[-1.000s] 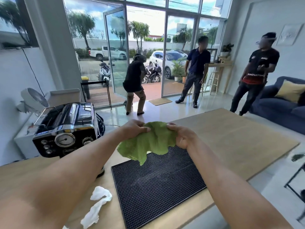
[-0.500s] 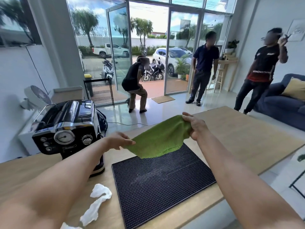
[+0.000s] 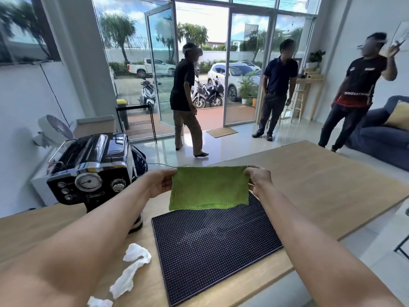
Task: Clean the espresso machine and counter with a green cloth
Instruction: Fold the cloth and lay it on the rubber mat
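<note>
The upper left corner of the green cloth is pinched between the thumb and curled fingers of the left hand, and the upper right corner is pinched in the same way by the right hand. The cloth is held stretched into a flat rectangle above the far edge of the black ribbed bar mat. A folded band is seen along its lower edge, and whether that edge touches the mat cannot be told. The mat is laid on the wooden counter. Just left of the mat, the black and chrome espresso machine is stood with its gauge and knobs facing the camera. Crumpled white tissue is strewn by the mat's near left corner. Well beyond the mat, three people are seen standing before glass doors, and a dark blue sofa is placed far to its right.
</note>
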Motion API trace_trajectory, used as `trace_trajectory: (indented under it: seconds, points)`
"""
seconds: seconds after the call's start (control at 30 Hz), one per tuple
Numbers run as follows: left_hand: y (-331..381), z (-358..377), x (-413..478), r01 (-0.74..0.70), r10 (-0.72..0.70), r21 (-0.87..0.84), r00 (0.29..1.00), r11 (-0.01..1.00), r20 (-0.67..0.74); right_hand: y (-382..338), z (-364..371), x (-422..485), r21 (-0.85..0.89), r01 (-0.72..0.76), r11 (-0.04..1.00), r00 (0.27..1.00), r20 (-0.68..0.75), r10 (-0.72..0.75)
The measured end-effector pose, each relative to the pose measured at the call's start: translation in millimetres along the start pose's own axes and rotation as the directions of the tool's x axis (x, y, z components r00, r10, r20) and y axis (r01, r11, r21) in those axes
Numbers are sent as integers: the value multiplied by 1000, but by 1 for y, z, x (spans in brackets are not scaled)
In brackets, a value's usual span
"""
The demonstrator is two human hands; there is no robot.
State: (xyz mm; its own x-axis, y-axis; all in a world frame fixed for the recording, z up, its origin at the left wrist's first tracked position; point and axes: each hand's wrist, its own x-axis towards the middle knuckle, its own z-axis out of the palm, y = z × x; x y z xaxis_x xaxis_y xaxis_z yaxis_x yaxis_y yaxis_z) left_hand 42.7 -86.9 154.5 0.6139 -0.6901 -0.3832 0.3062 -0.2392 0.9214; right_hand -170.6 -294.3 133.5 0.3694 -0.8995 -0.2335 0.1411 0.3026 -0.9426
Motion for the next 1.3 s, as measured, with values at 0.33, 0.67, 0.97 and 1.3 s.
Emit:
trace_trajectory:
  seconds: [0.33,0.67,0.97,1.3]
  points:
    - [3,50,-7,-19,19,-8,1000,1000,-14,25,37,-38,-45,-15,999,979,202,24]
    - [-17,54,-17,-27,26,80,1000,996,11,48,72,-75,3,-84,996,960,270,80]
    - [-24,31,-27,-91,86,157,995,983,41,55,91,-107,12,-149,989,932,335,136]
    - [-34,4,-31,-236,228,308,972,922,64,58,98,-106,-188,-189,964,861,440,255]
